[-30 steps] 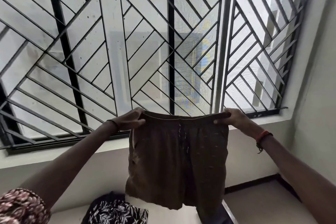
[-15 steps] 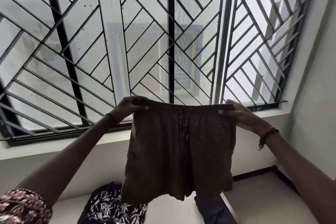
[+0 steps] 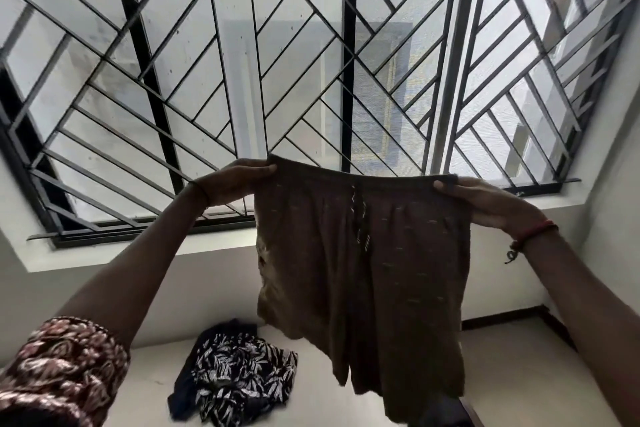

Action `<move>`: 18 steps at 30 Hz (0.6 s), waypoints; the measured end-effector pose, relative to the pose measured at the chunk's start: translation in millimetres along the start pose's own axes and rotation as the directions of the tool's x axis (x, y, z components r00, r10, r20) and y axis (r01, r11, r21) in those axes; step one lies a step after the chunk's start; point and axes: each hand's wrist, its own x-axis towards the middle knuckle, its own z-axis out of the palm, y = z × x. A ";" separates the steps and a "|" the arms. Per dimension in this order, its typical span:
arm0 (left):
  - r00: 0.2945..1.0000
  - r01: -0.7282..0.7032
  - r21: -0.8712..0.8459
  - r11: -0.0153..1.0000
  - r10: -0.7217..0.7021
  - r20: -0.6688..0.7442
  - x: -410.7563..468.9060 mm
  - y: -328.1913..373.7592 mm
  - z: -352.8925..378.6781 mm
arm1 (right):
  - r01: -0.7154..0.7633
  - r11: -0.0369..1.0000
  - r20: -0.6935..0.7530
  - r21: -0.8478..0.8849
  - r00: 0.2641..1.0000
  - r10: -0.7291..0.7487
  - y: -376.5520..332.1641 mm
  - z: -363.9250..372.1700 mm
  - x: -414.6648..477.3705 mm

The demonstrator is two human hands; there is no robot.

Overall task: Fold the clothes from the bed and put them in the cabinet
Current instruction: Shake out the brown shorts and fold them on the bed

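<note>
A pair of brown shorts (image 3: 367,274) with a drawstring hangs spread out in the air in front of the window. My left hand (image 3: 235,180) pinches the left end of its waistband. My right hand (image 3: 485,201) grips the right end, at about the same height. The legs of the shorts hang down over the bed (image 3: 156,374). A crumpled dark garment with a white leaf print (image 3: 239,378) lies on the bed below. The cabinet is not in view.
A large window with a black diagonal grille (image 3: 311,62) fills the wall ahead, with a white sill (image 3: 138,253) under it. Another dark cloth (image 3: 440,412) shows at the bed's right edge. Bare floor (image 3: 519,374) lies to the right of the bed.
Both hands have lifted the brown shorts higher and pulled the waistband wider. The view has tilted down a little, showing more of the bed and the printed garment.
</note>
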 end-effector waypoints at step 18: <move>0.944 0.205 0.079 0.976 -0.176 -0.280 14.3 -80.6 85.9 | -0.104 0.983 -0.545 -0.149 0.839 0.007 124.7 97.0 73.3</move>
